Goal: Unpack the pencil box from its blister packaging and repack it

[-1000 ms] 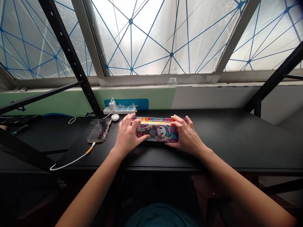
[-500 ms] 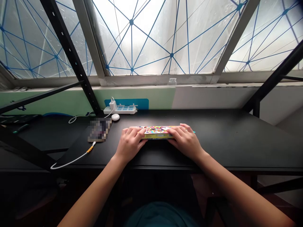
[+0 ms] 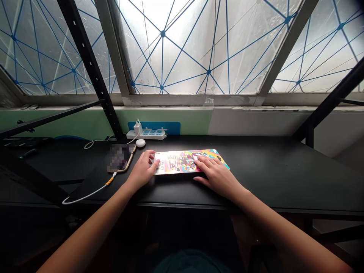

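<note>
A flat, colourful cardboard box (image 3: 178, 162) lies lengthwise in front of me on the black desk, its printed face up and a white strip with a barcode at its left end. My left hand (image 3: 145, 167) has its curved fingers and thumb around that left end. Over the right part of the box, my right hand (image 3: 213, 172) rests its fingers on the printed face, with the thumb at the front edge. Under the box runs a dark shadow, and I cannot tell whether its front edge touches the desk.
Left of the box lies a phone (image 3: 121, 159) with a blurred screen and a white cable (image 3: 85, 196). Behind it are a small white round case (image 3: 140, 143) and a power strip (image 3: 146, 134). Black metal posts (image 3: 93, 72) rise at both sides before the window.
The box has turned so its broad printed face shows instead of its narrow yellow side. My left hand has shifted left to the box's end; the right hand stays over the right part.
</note>
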Demonstrator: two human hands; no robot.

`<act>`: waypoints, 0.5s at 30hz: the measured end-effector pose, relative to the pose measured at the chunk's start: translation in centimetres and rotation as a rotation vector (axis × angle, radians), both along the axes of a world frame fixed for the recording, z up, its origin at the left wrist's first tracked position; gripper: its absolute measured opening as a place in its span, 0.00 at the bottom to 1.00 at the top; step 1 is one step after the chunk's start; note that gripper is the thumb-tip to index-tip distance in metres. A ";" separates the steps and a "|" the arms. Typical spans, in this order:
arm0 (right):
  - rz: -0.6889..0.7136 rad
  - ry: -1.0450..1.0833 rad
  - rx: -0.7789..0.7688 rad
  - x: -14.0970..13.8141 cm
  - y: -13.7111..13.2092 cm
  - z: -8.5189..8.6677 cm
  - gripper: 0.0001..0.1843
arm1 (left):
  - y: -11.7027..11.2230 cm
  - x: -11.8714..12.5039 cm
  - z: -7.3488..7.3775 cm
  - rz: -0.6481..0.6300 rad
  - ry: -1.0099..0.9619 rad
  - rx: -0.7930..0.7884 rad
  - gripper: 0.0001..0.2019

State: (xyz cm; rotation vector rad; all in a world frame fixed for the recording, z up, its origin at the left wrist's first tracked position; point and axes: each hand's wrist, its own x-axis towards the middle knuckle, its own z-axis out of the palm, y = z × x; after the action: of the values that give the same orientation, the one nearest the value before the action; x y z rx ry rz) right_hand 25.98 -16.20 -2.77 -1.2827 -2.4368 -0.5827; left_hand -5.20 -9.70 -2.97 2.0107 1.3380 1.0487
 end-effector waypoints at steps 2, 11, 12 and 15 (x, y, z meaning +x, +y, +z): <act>0.016 0.000 -0.069 -1.3 0.6 0.3 0.30 | 0.9 -0.3 -0.4 -0.023 -0.035 -0.081 0.22; 0.063 -0.002 -0.360 -4.8 3.5 1.5 0.41 | 3.7 1.1 -0.8 -0.061 -0.186 -0.209 0.22; 0.055 0.007 -0.400 -4.1 3.5 1.7 0.40 | 3.7 1.0 -0.8 -0.067 -0.195 -0.217 0.21; 0.008 0.047 -0.490 -0.9 3.3 2.1 0.40 | 3.7 0.8 -0.9 -0.085 -0.219 -0.233 0.20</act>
State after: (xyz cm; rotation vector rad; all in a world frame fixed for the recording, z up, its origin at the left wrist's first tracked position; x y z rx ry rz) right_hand 25.07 -12.92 -0.63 -1.4351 -2.6371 0.0602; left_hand -4.39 -5.96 -3.88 1.7142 1.1895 0.9922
